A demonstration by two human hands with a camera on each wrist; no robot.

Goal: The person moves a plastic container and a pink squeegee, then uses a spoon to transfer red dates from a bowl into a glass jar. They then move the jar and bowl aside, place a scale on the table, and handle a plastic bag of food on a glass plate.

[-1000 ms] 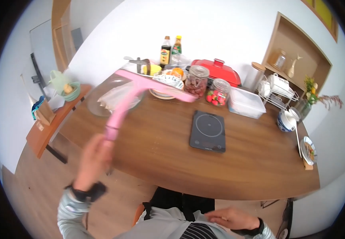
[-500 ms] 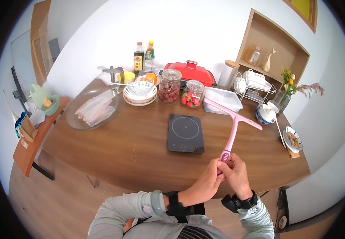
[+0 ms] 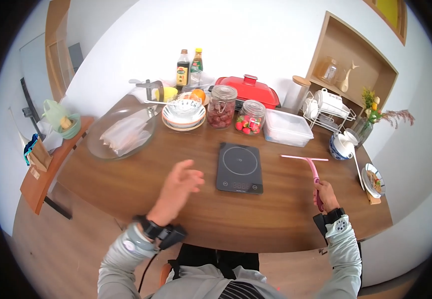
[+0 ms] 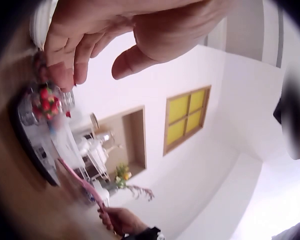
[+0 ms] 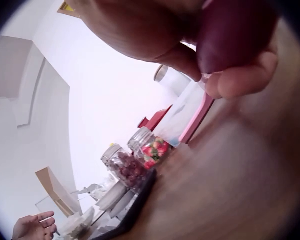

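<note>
In the head view my right hand [image 3: 327,196] grips the dark pink handle of a pink squeegee [image 3: 312,169], its blade held above the right part of the wooden table. The right wrist view has the handle [image 5: 235,35] close up, with my fingers curled round it. Left of the black induction cooktop [image 3: 239,168], my left hand [image 3: 177,192] is raised over the table, holding nothing, its fingers loosely bent. That same hand [image 4: 115,35] fills the top of the left wrist view.
A glass plate with a plastic bag [image 3: 126,132], stacked bowls [image 3: 183,113], a jar of strawberries [image 3: 250,118] and a clear box [image 3: 288,128] line the table's back. A noodle plate [image 3: 374,180] is at the right edge.
The squeegee was in my left hand at first, then in both hands; now only my right hand has it, further right. My left hand has let go and moved back left.
</note>
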